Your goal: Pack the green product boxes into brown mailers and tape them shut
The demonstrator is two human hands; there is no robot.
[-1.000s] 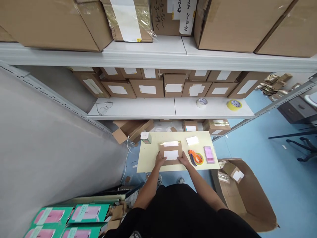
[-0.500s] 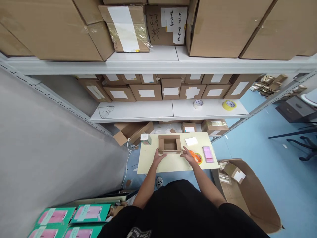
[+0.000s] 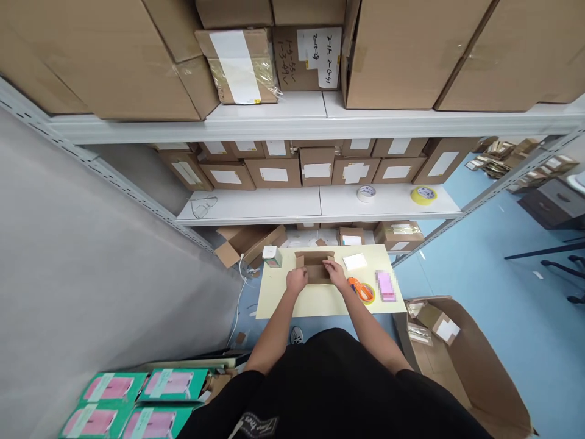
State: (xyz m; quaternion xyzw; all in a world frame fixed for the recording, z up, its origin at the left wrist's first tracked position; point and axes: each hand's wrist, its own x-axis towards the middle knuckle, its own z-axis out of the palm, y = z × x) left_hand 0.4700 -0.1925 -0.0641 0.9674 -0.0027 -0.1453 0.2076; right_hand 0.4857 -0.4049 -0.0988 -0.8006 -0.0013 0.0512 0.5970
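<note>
A small open cardboard box (image 3: 316,275) rests on the pale yellow tabletop (image 3: 278,302), its inside facing up. My left hand (image 3: 297,280) is closed on its left side, with the fingertips tucked out of sight. Over the right side, my right hand (image 3: 336,272) curls its fingers around the edge and partly into the box. To the right of that hand lie an orange tape dispenser (image 3: 360,289) and a yellow tape roll (image 3: 369,295). A white flat item (image 3: 355,261) lies behind them, and a pink item, blurred out, (image 3: 386,286) is further right.
A white-and-green small box (image 3: 272,256) stands at the table's back left. Behind the table rises a metal shelf (image 3: 256,205) with labelled cartons and tape rolls. A large open carton (image 3: 475,366) holding packages sits on the floor at right; green boxes (image 3: 173,385) are at lower left.
Both hands have shifted from the outer near corners of the box up onto its sides, the right one reaching over the edge. The camera view has moved slightly.
</note>
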